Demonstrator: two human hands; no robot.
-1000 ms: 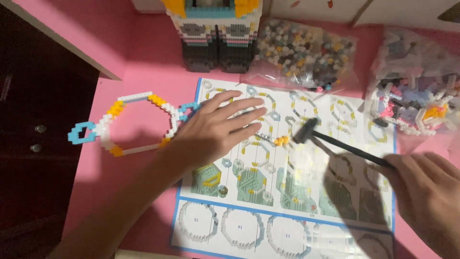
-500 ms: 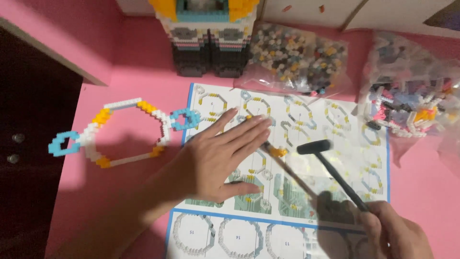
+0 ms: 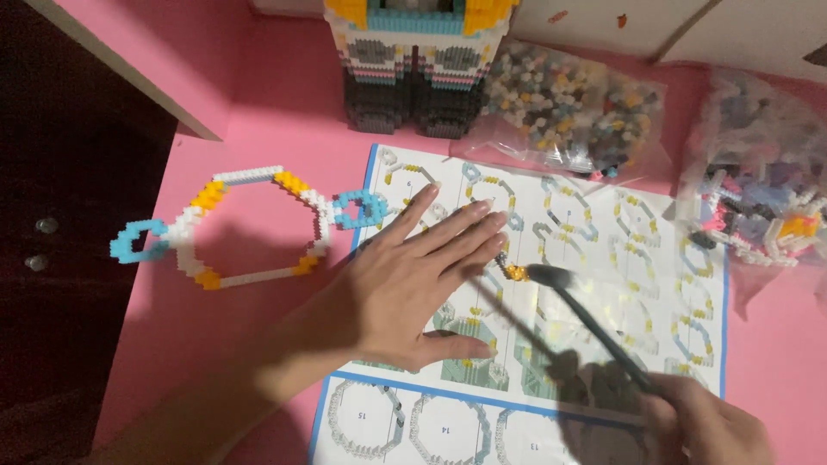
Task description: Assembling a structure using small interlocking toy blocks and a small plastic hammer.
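Pink tabletop with a printed instruction sheet (image 3: 603, 258) spread across it, a small black hammer (image 3: 594, 323) poised over a tiny orange-and-grey brick piece (image 3: 510, 269).

The left hand (image 3: 413, 293) lies flat and open on the sheet, fingers spread and grasping nothing, its fingertips just beside the brick piece at mid-sheet. The right hand (image 3: 706, 422), near right, is clenched round the hammer's handle. The hammer's long axis runs diagonally, head pointing far-left toward the piece, handle trailing near-right. A blow landing off-centre could catch the left fingertips, or flick the little piece off the sheet toward the clear bags of loose bricks (image 3: 568, 112). The white, orange and blue brick ring (image 3: 250, 224) lies well apart to the left.
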